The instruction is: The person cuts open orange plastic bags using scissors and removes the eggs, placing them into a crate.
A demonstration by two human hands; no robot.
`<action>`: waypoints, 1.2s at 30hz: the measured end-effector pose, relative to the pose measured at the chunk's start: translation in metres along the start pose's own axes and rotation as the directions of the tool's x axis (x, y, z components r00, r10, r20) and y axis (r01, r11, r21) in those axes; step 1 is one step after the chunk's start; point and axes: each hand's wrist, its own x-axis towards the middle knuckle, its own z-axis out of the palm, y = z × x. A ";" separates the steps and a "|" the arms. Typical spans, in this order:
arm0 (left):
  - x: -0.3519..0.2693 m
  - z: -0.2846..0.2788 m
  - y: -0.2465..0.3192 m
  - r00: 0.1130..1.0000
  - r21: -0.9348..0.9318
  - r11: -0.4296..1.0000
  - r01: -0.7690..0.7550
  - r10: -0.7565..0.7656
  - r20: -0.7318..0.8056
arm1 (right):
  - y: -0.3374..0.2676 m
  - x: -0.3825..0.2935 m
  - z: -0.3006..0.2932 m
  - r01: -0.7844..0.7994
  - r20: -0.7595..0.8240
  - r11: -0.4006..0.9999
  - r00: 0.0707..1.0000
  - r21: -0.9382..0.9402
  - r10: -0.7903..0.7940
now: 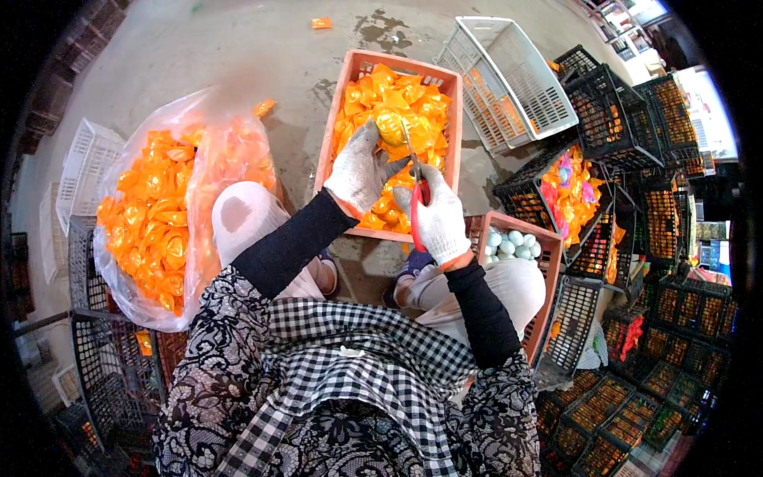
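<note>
An orange plastic crate (461, 107) stands in front of me, filled with orange foil-like wrapped packets (390, 208). Over it, my left hand (359, 170), in a pale knit glove, holds one yellow-orange wrapped packet (391, 126) between thumb and fingers. My right hand (440, 217), in a white knit glove, grips red-handled scissors (419, 211), whose blades point up beside that packet. Whether the blades touch it I cannot tell. At the left, a clear plastic bag (197, 232) holds many similar orange packets.
By my right knee, another orange crate (554, 250) holds pale bluish eggs (514, 241). A white crate (506, 71) stands beyond. Black crates (620, 113) with wrapped packets are stacked at the right; black crates (113, 369) stand at the left. One orange packet (321, 22) lies on the floor.
</note>
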 end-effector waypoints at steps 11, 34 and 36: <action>0.006 -0.014 -0.005 0.989 0.195 0.969 -0.151 0.147 0.033 | 0.004 0.003 -0.001 0.091 -0.057 0.995 0.994 -0.038 -0.093; 0.025 -0.028 0.016 0.943 0.940 0.222 -0.258 0.271 0.195 | 0.011 0.009 -0.023 0.078 0.155 0.995 0.986 -0.061 -0.067; 0.025 -0.028 0.011 0.959 0.954 0.228 -0.195 0.246 0.138 | 0.007 0.013 -0.025 -0.029 0.230 0.997 0.972 -0.072 0.045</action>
